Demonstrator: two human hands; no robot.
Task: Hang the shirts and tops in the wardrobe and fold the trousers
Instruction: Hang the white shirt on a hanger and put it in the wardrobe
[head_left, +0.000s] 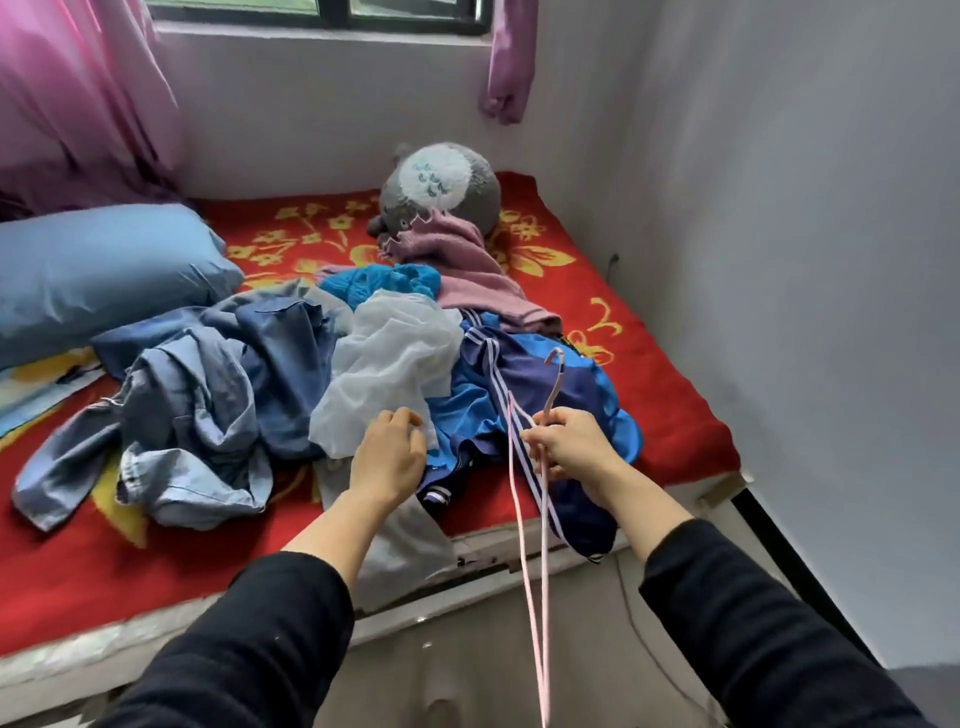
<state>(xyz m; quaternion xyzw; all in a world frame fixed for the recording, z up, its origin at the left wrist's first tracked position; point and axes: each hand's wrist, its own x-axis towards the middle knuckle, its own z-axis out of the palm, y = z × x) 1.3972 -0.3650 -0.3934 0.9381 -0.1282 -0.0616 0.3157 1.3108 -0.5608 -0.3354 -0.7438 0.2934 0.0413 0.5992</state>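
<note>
Now, left hand (389, 457): fingers curled together, pinching the lower edge of the white top (395, 364); black sleeve pushed up the forearm.
Right hand (566, 447): closed round the hanger (556, 387) just below its hook, held over the near side of the pile.
Hanger: thin and pink; hook points up and away above the fist, and the long body drops past the bed edge towards the camera.
White top: sheer and crumpled, on the middle of the pile, between the denim (208, 405) and the sportswear (535, 379).
Denim: several blue shirts or trousers tangled on the left of the pile; which is which I cannot tell.
Sportswear: blue and navy with white stripes, under the right hand, one end hanging over the bed edge.
Pink knit (467, 270): at the far end of the pile, draped against the plush toy (441, 187).
Teal knit (384, 283): bunched just beyond the white top, beside the pink knit.
Grey garment (400, 545): under the left forearm, hanging over the bed edge.
Bed (675, 405): red cover with yellow flowers, set in the corner of the room below a window.
Pillow (98, 270): blue, at the left, touching the denim.
Curtains (78, 78): pink, at both sides of the window.
</note>
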